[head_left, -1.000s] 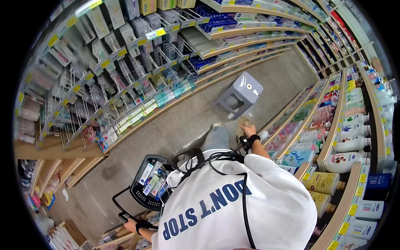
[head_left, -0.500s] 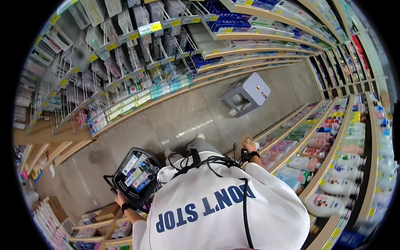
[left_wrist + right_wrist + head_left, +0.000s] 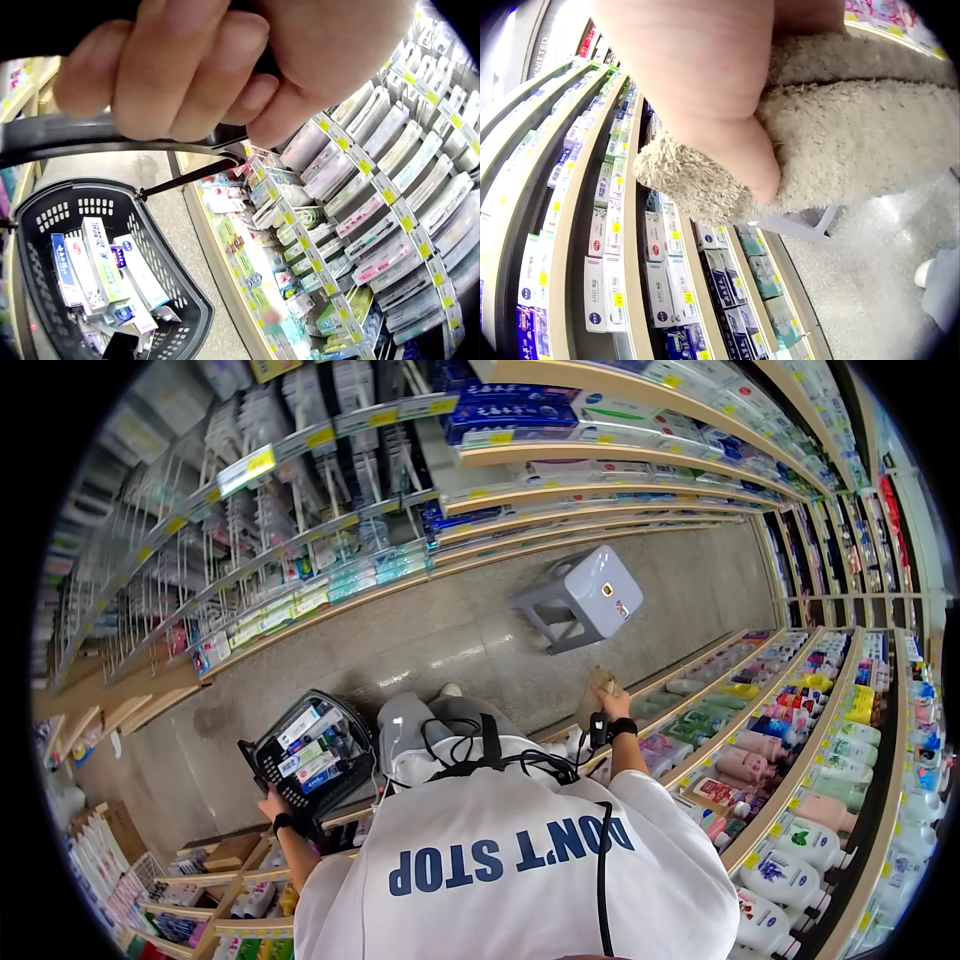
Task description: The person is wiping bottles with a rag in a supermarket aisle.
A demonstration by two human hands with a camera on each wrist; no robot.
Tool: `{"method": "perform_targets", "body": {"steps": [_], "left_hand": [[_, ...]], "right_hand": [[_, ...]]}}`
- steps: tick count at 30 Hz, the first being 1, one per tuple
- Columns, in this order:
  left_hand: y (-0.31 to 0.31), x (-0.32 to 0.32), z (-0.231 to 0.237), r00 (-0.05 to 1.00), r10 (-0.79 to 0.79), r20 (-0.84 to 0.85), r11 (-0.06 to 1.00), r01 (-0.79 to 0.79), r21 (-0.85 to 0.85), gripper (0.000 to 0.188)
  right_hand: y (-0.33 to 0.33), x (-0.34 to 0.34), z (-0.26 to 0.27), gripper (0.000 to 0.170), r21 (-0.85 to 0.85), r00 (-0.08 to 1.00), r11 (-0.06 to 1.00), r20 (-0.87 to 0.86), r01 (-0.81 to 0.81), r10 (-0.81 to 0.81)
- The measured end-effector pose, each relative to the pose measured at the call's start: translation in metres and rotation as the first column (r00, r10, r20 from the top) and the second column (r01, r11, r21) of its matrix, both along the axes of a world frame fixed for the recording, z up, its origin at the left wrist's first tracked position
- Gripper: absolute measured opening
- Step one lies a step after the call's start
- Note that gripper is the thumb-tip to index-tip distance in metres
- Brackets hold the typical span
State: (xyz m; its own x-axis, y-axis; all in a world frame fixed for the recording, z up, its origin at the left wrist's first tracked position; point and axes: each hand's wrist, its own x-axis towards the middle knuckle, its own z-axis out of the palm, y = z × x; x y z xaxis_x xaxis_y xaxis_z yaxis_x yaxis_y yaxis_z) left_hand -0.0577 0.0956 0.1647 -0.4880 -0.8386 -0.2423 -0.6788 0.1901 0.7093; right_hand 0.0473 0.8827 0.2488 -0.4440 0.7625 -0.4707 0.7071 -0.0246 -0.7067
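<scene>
In the left wrist view my left hand [image 3: 176, 71] has its fingers curled over the black handle [image 3: 67, 141] of a shopping basket [image 3: 187, 319]. Several slim toothpaste-like boxes [image 3: 96, 259] lie inside the basket, which hangs low at my left side in the head view. On the other side, my right hand [image 3: 614, 703] grips a beige, fluffy cloth [image 3: 862, 142]. Its thumb presses on the plush surface in the right wrist view, and the other fingers are mostly hidden behind the cloth.
A grey plastic stool [image 3: 608, 600] stands ahead in the aisle on the grey floor [image 3: 480, 630]. Shelves of toothpaste boxes [image 3: 520, 415] and hanging packets [image 3: 240, 525] line one side. Bottles [image 3: 790, 880] fill the shelves close on my right.
The surrounding shelves have shifted and turned in the head view. My left hand and the basket have moved farther left and up in it. Both hands keep their hold.
</scene>
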Motion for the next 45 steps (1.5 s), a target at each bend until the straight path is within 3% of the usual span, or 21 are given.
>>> {"method": "perform_targets", "body": {"steps": [3,7,8,9,10,11,13,15,16,17,20,23,27,29,30,34,37,38,42,45], "left_hand": [[0.021,-0.034,0.013,0.991,-0.051,0.124,0.984,0.028,0.175,0.039],[0.065,-0.045,0.011,0.978,-0.145,0.151,0.988,0.134,0.08,0.039],[0.08,-0.043,0.01,0.978,-0.087,0.189,0.989,0.061,0.135,0.038],[0.106,-0.042,0.014,0.98,-0.104,0.173,0.995,0.104,0.006,0.037],[0.104,-0.04,0.003,0.941,-0.235,0.245,0.972,0.225,0.071,0.036],[0.141,-0.048,0.025,0.963,-0.104,0.249,0.992,0.082,0.099,0.033],[0.117,-0.045,-0.038,0.973,-0.1,0.207,0.971,0.05,0.233,0.038],[0.12,-0.046,-0.048,0.972,-0.173,0.159,0.982,0.158,0.103,0.033],[0.115,-0.048,-0.047,0.955,-0.191,0.229,0.969,0.145,0.202,0.031],[0.11,-0.046,-0.059,0.997,-0.029,0.068,0.948,0.006,0.318,0.035],[0.135,-0.058,-0.004,0.949,-0.066,0.308,0.961,-0.023,0.274,0.044],[0.171,-0.055,0.024,0.963,-0.025,0.27,0.967,-0.045,0.251,0.039],[0.229,-0.067,0.037,0.942,-0.176,0.287,0.975,0.128,0.179,0.027],[0.273,-0.078,0.063,0.946,-0.198,0.256,0.951,0.122,0.285,0.024],[0.286,-0.075,0.047,0.988,-0.011,0.155,0.94,-0.042,0.338,0.025],[0.334,-0.066,0.045,0.968,-0.126,0.216,0.938,0.045,0.345,0.023],[0.354,-0.066,0.027,0.987,-0.14,0.079,0.978,0.125,0.169,0.024],[0.354,-0.071,0.035,0.973,-0.152,0.173,0.959,0.103,0.264,0.025],[0.37,-0.086,0.049,0.959,-0.16,0.234,0.956,0.092,0.277,0.027],[0.398,-0.091,0.066,0.912,-0.232,0.339,0.943,0.126,0.308,0.034]], "right_hand": [[0.021,-0.004,0.002,0.029,0.011,1.0,1.0,-0.018,-0.007,0.007],[0.031,-0.017,0.006,0.029,-0.024,0.999,0.999,-0.025,0.033,-0.034],[0.032,-0.017,0.001,0.03,-0.025,0.999,1.0,-0.032,0.015,-0.015],[0.033,-0.016,-0.003,0.03,-0.023,0.999,1.0,-0.038,-0.002,0.001],[0.035,-0.017,-0.006,0.029,-0.018,1.0,1.0,-0.005,0.012,-0.012],[0.037,-0.016,-0.008,0.029,-0.029,0.999,0.999,0.02,0.028,-0.028],[0.043,-0.024,-0.003,0.03,-0.045,0.997,0.997,0.059,0.056,-0.053],[0.054,-0.026,-0.005,0.035,-0.009,0.987,0.994,0.119,0.109,-0.107],[0.068,-0.019,-0.026,0.036,-0.006,0.98,0.991,0.144,0.137,-0.134],[0.081,-0.018,-0.036,0.037,-0.002,0.972,0.986,0.168,0.166,-0.163],[0.101,-0.036,-0.011,0.041,-0.01,0.977,0.984,0.119,0.178,-0.175],[0.109,-0.053,0.009,0.043,0.0,0.972,0.983,0.151,0.182,-0.18],[0.149,-0.054,-0.02,0.047,-0.024,0.975,0.994,0.201,0.104,-0.097],[0.171,-0.059,-0.025,0.048,-0.053,0.979,0.994,0.189,0.094,-0.083],[0.182,-0.063,-0.024,0.047,-0.065,0.983,0.995,0.172,0.074,-0.062],[0.262,-0.07,-0.013,0.05,-0.061,0.961,0.997,0.269,-0.046,0.061],[0.319,-0.06,-0.001,0.059,-0.004,0.985,1.0,0.171,-0.019,0.02],[0.331,-0.057,0.011,0.061,0.037,0.975,0.999,0.223,0.009,-0.017],[0.374,-0.057,0.032,0.066,0.172,0.924,0.984,0.382,-0.045,-0.025],[0.368,-0.065,0.042,0.059,0.132,0.961,0.991,0.266,0.035,-0.069]]}}
